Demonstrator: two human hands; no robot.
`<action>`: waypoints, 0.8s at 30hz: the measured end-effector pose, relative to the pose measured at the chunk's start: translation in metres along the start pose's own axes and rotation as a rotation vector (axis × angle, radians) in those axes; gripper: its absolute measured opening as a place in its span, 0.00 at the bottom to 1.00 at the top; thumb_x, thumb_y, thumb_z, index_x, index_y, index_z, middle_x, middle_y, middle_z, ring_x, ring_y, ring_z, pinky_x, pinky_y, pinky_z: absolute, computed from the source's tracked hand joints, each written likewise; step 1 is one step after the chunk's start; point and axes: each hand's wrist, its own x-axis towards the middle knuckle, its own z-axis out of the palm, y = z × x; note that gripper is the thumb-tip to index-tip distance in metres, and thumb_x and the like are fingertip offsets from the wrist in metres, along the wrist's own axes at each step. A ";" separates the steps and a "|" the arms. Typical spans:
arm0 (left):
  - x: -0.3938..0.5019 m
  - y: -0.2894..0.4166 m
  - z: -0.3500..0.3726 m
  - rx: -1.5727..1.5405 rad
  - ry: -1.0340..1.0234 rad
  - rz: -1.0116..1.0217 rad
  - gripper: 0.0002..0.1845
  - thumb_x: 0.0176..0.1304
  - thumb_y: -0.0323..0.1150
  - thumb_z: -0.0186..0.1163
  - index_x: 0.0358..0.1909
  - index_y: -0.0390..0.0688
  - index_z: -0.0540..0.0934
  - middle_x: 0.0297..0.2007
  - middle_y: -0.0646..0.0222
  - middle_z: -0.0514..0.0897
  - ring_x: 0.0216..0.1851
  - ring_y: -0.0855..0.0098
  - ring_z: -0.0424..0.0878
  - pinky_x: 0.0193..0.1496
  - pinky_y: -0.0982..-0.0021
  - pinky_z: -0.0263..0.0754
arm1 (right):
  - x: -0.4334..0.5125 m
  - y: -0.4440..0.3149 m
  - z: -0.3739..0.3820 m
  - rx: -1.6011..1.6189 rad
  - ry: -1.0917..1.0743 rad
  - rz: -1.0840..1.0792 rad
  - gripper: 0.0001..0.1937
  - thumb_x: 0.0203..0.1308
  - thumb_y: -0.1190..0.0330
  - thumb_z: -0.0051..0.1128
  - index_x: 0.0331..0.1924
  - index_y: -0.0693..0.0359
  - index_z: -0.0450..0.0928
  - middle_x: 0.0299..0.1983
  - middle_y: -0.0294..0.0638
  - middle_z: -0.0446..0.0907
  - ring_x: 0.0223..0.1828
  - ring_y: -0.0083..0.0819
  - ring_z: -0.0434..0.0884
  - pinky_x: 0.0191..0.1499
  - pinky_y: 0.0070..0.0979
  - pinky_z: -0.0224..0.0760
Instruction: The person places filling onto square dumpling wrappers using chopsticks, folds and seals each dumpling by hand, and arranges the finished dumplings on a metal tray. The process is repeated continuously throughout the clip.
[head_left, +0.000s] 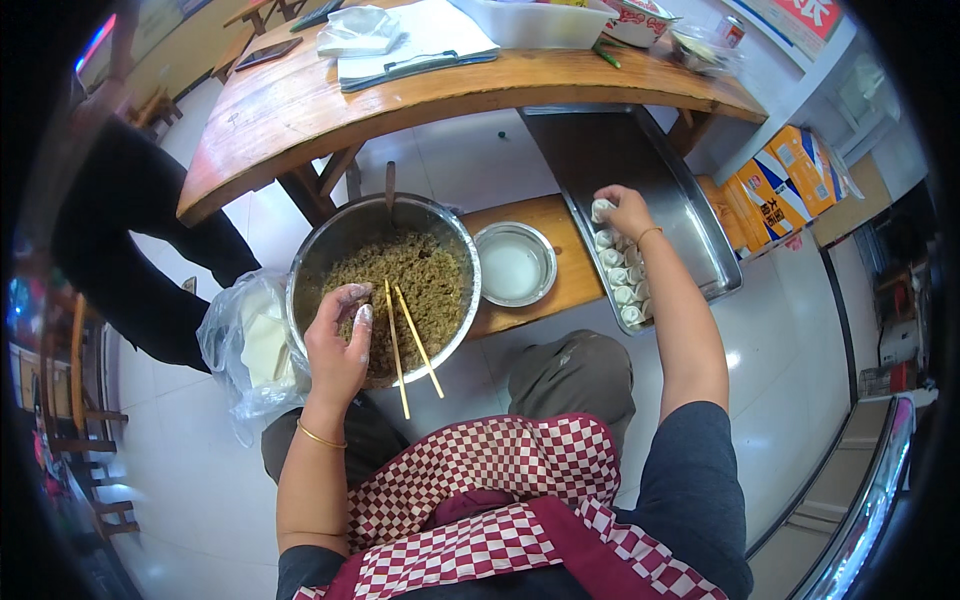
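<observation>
My right hand grips a wrapped white dumpling over the left side of a steel tray. Several similar dumplings stand in rows along that side, partly hidden by my forearm. My left hand, white powder on its fingertips, hovers over the near left of a large steel bowl. Its thumb and fingers are apart, with nothing seen between them. Brown-green minced filling lies in the bowl. Two wooden chopsticks rest in the filling and across the near rim.
A small steel bowl of cloudy liquid sits on the wooden bench. Left of the filling, a plastic bag holds pale wrappers. Beyond stands a wooden table with papers. A person's dark-trousered legs are at left.
</observation>
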 end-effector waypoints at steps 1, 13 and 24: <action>0.000 0.000 -0.001 0.026 -0.024 -0.007 0.16 0.69 0.19 0.60 0.58 0.33 0.78 0.53 0.59 0.87 0.56 0.68 0.85 0.64 0.68 0.77 | 0.003 0.012 0.003 -0.076 -0.044 0.071 0.18 0.53 0.76 0.70 0.51 0.62 0.87 0.44 0.40 0.89 0.45 0.29 0.87 0.51 0.27 0.80; 0.003 0.004 0.002 0.125 -0.058 -0.023 0.16 0.67 0.19 0.60 0.56 0.33 0.80 0.52 0.58 0.88 0.55 0.67 0.87 0.62 0.67 0.79 | -0.001 0.025 0.014 0.050 -0.081 0.102 0.17 0.52 0.73 0.75 0.48 0.62 0.88 0.44 0.43 0.90 0.48 0.34 0.88 0.56 0.31 0.80; 0.002 -0.005 0.001 0.115 -0.054 -0.021 0.16 0.68 0.19 0.60 0.56 0.33 0.80 0.52 0.57 0.88 0.55 0.66 0.87 0.62 0.67 0.79 | -0.001 0.023 0.000 -0.053 -0.153 -0.047 0.13 0.53 0.76 0.69 0.45 0.62 0.88 0.44 0.44 0.89 0.46 0.32 0.88 0.52 0.29 0.82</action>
